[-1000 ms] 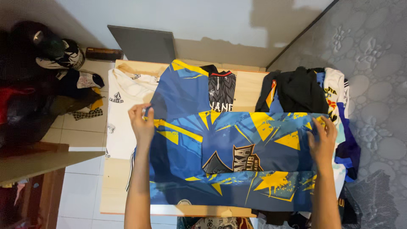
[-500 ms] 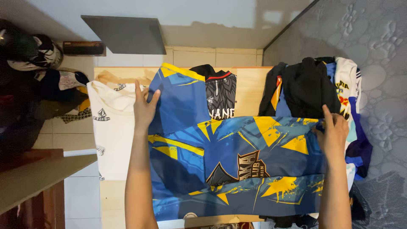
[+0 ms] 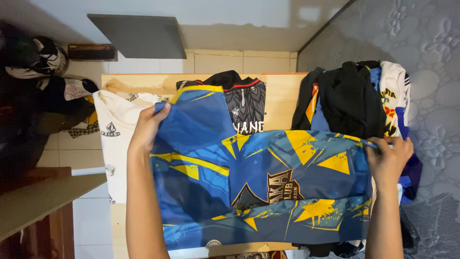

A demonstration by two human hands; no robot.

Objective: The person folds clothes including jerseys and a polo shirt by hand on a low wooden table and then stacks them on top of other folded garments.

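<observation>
Now both hands grip a blue and yellow jersey (image 3: 268,187) spread flat over a wooden table (image 3: 282,98); the left hand (image 3: 146,129) is curled around the folded sleeve at the jersey's left edge, fingers wrapped over the cloth and thumb beneath; the right hand (image 3: 390,160) is closed in a pinch on the jersey's upper right corner, fingertips tight on the hem; a black and grey jersey (image 3: 244,103) lies partly under the blue one, at its far edge; a white shirt (image 3: 117,139) lies beside the left hand; a pile of dark clothes (image 3: 350,100) sits just beyond the right hand.
</observation>
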